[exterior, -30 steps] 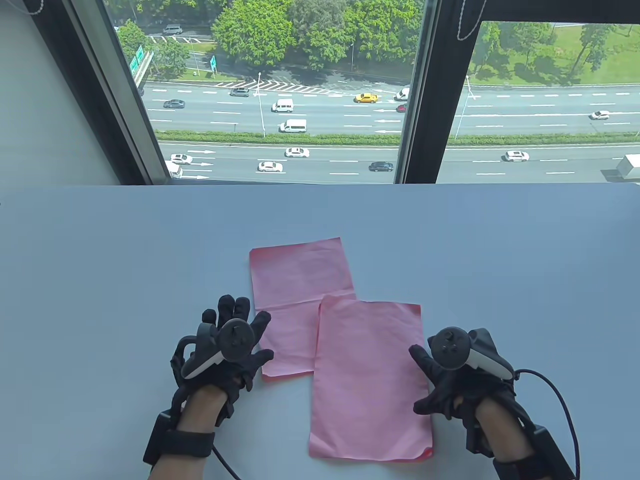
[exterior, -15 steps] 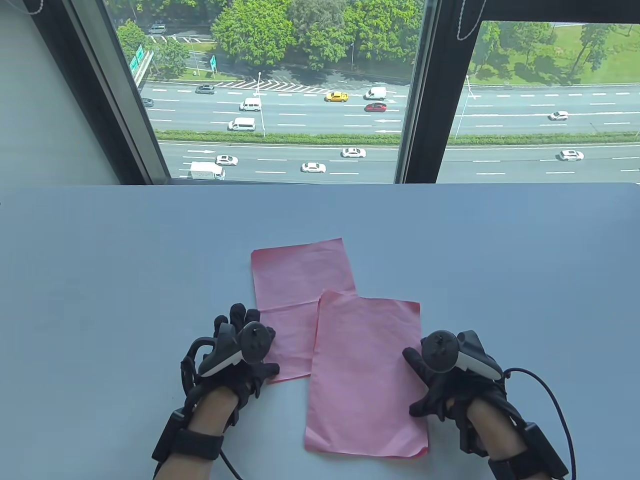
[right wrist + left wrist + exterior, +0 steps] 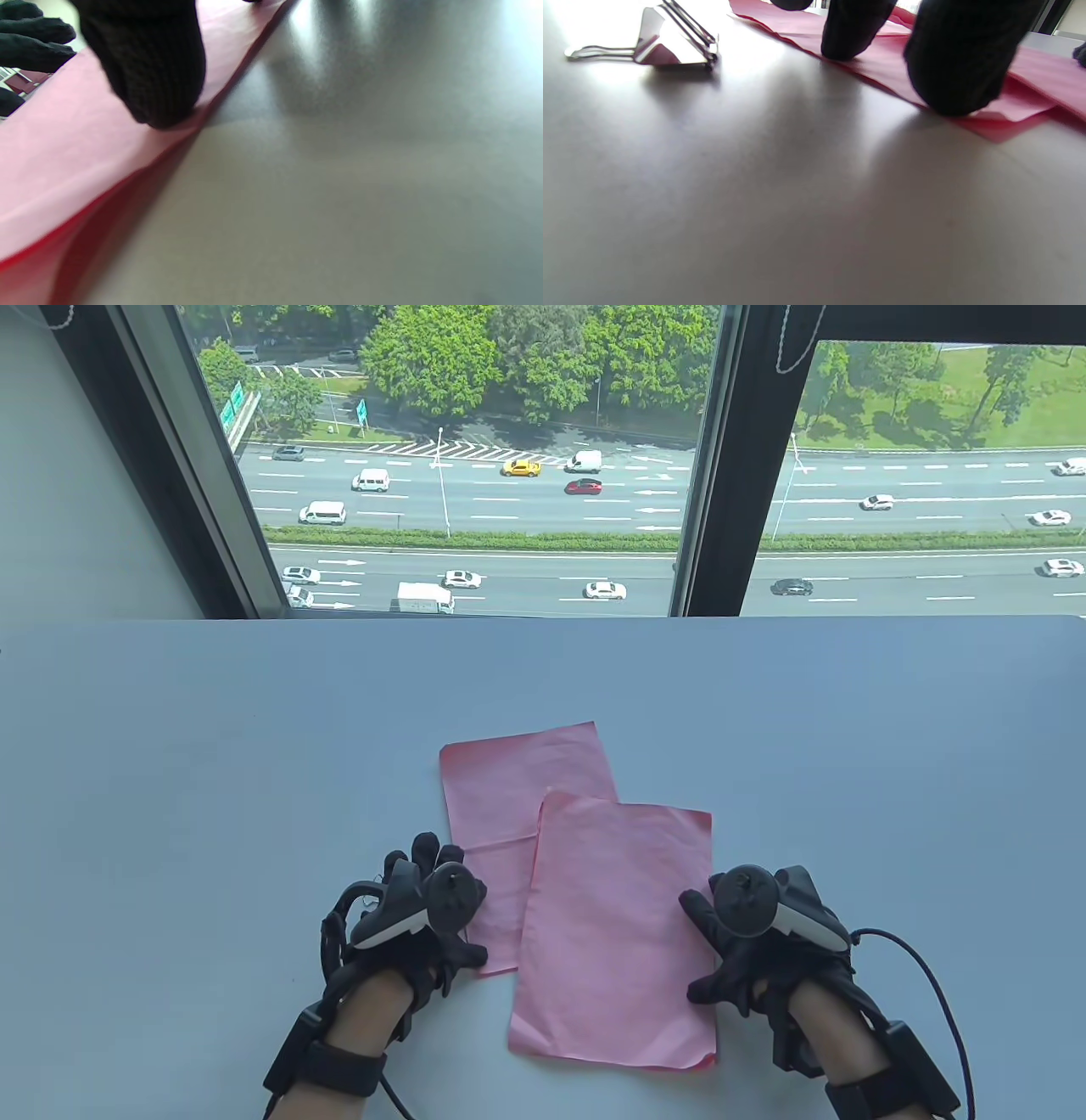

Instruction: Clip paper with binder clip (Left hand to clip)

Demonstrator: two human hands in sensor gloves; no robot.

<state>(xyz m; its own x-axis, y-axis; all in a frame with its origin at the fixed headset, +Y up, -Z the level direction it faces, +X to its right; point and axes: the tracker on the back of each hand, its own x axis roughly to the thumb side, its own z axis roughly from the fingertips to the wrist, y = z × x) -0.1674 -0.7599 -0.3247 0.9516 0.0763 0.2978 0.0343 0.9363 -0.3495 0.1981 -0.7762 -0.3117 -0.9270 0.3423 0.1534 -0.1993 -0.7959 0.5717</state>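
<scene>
1. Table view: the left hand [image 3: 416,912] presses fingertips [image 3: 952,80] on the far pink paper sheet [image 3: 509,797]; the right hand [image 3: 764,933] presses, fingers spread, on the overlapping near pink paper sheet [image 3: 615,933].
2. The shiny metal binder clip [image 3: 670,42] lies untouched on the grey table [image 3: 170,780], left of the sheets.

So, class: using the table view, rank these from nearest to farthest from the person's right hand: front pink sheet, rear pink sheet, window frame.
1. Front pink sheet: the right hand touches its right edge.
2. Rear pink sheet: farther left and back, partly beneath the front sheet.
3. Window frame: beyond the table's far edge.
</scene>
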